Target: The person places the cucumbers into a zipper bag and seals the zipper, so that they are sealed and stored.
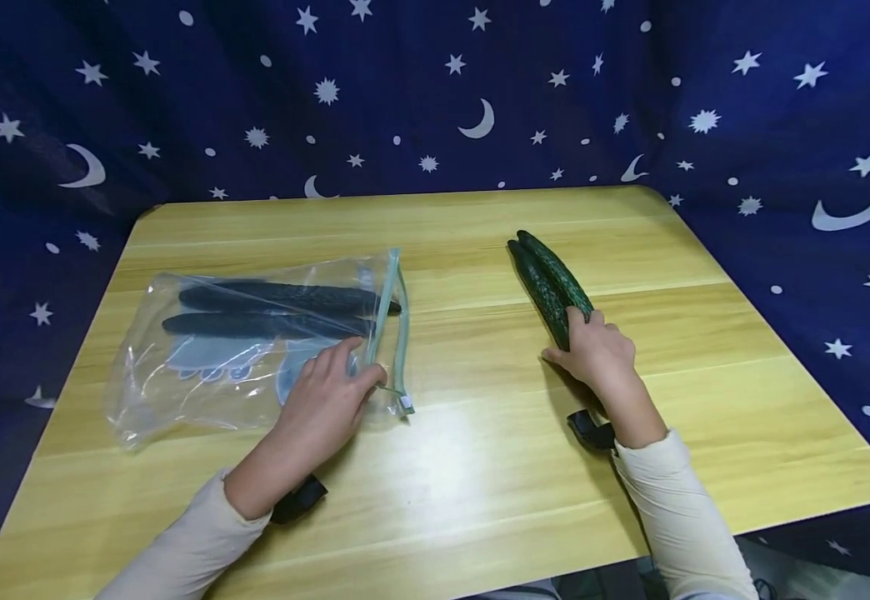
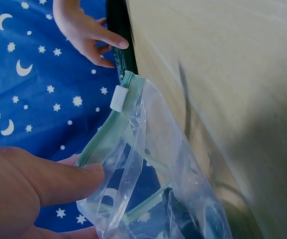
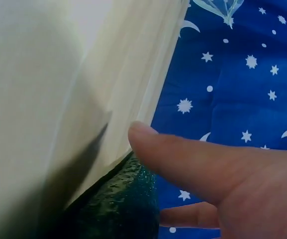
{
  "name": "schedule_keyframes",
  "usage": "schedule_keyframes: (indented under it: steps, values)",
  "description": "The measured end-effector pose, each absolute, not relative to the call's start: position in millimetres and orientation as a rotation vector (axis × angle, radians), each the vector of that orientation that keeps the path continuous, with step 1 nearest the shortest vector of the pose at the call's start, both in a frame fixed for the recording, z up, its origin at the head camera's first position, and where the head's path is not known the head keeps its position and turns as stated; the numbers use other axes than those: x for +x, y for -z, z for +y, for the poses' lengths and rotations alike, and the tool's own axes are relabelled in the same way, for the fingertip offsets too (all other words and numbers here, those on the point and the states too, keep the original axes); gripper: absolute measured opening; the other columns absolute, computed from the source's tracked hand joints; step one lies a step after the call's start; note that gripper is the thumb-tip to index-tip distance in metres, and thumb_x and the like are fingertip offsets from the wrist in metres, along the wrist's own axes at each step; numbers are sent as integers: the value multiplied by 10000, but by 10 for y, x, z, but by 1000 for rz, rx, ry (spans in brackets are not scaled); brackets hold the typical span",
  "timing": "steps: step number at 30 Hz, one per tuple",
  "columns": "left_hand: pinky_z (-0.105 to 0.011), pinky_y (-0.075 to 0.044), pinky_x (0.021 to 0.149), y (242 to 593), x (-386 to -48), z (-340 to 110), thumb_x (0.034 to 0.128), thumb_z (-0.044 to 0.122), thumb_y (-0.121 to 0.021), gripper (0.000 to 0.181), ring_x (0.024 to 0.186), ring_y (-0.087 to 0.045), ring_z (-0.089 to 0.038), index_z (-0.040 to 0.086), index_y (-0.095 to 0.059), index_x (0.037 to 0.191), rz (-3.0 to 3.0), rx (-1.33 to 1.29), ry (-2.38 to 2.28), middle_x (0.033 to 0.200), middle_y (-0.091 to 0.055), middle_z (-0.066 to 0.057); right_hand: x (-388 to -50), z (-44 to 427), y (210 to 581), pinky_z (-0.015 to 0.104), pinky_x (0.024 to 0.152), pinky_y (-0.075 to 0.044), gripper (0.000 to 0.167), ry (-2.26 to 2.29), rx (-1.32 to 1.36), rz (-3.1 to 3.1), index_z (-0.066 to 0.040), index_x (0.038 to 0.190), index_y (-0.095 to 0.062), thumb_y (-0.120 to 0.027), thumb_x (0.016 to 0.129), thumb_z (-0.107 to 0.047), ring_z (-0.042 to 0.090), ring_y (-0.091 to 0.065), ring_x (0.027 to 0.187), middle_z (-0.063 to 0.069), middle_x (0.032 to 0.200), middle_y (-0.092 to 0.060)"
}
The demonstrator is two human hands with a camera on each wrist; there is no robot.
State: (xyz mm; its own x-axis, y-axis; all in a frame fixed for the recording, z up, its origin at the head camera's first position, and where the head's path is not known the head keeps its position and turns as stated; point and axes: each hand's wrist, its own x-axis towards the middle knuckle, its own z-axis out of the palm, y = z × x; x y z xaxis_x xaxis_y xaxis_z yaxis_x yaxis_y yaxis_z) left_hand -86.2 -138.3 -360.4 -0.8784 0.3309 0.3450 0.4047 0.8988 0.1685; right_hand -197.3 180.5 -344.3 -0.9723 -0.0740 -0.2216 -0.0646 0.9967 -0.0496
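Observation:
A clear zip bag (image 1: 202,408) with a green rim lies at the left, two dark cucumbers (image 1: 277,295) side by side inside; one tip reaches the opening. My left hand (image 1: 322,408) pinches the bag near its opening, the thumb in front of the rim in the left wrist view, beside the white slider (image 2: 119,98). Two more cucumbers (image 1: 543,279) lie together on the right, pointing away. My right hand (image 1: 600,354) grips their near end, fingers over the top and thumb at the left side; the right wrist view shows the thumb against a cucumber (image 3: 121,204), other fingers mostly hidden.
The wooden table (image 1: 465,483) has a rounded edge at the far side. Behind and beside it hangs a dark blue cloth (image 1: 405,108) with stars and moons. Black bands (image 1: 300,500) are on both wrists.

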Motion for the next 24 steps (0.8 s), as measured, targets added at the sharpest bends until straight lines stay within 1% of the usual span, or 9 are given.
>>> schedule_keyframes:
  steps: [3, 5, 8, 10, 12, 13, 15, 19, 24]
  values:
    - [-511, -469, 792, 3602, -847, -1391, 818, 129, -669, 133, 1057, -535, -407, 216, -622, 907, -2756, -541, 338, 1204, -527, -236, -1981, 1850, 3458, 497, 612, -455, 826, 26, -99, 2870, 8, 1406, -217, -592, 836, -458, 485, -517, 948, 359, 1270, -361]
    - [-508, -472, 781, 3605, -843, -1390, 819, 133, -668, 129, 1051, -539, -407, 214, -620, 907, -2756, -544, 345, 1201, -531, -235, -1977, 1864, 3450, 452, 565, -449, 796, -1, -107, 2851, 40, 1362, -285, -588, 835, -472, 452, -551, 870, 347, 1223, -414]
    - [-507, -475, 773, 3614, -835, -1390, 816, 135, -671, 131, 1046, -543, -407, 212, -618, 908, -2760, -542, 357, 1201, -534, -234, -1963, 1867, 3428, 394, 519, -425, 752, -53, -101, 2798, 82, 1270, -387, -580, 831, -498, 373, -570, 751, 290, 1072, -538]
    - [-505, -474, 771, 3620, -834, -1392, 815, 138, -673, 132, 1047, -541, -408, 213, -618, 909, -2762, -536, 359, 1204, -532, -233, -1956, 1854, 3418, 371, 509, -412, 755, -86, -93, 2748, 104, 1264, -389, -565, 843, -497, 325, -566, 671, 238, 936, -599]
    - [-505, -475, 770, 3620, -838, -1396, 814, 133, -674, 132, 1046, -542, -408, 209, -618, 906, -2757, -531, 358, 1202, -533, -234, -1954, 1838, 3420, 388, 532, -425, 771, -85, -89, 2718, 125, 1312, -325, -546, 867, -465, 325, -571, 668, 229, 903, -626]
    - [-504, -475, 766, 3620, -841, -1397, 815, 133, -673, 129, 1046, -542, -407, 208, -618, 905, -2755, -530, 357, 1201, -534, -233, -1952, 1834, 3426, 401, 541, -436, 755, -67, -90, 2714, 137, 1312, -308, -535, 881, -440, 338, -575, 671, 238, 904, -629]
    - [-503, -475, 757, 3623, -851, -1398, 822, 135, -664, 117, 1044, -543, -407, 208, -617, 900, -2751, -532, 358, 1197, -536, -234, -1951, 1838, 3445, 444, 580, -458, 707, -16, -96, 2727, 159, 1314, -274, -509, 909, -370, 391, -582, 736, 283, 990, -604]
    - [-506, -474, 756, 3637, -869, -1398, 831, 139, -655, 106, 1041, -543, -410, 211, -617, 900, -2752, -543, 352, 1194, -535, -239, -1951, 1890, 3495, 517, 641, -458, 568, 175, -102, 2812, 172, 1261, -300, -456, 930, -263, 483, -537, 867, 373, 1177, -445]
    - [-508, -472, 760, 3648, -883, -1393, 825, 137, -662, 121, 1036, -541, -410, 207, -618, 912, -2758, -551, 344, 1202, -525, -241, -1965, 1964, 3545, 569, 727, -425, 588, 367, -132, 2973, 129, 1351, -244, -453, 933, -227, 514, -461, 998, 383, 1250, -336]
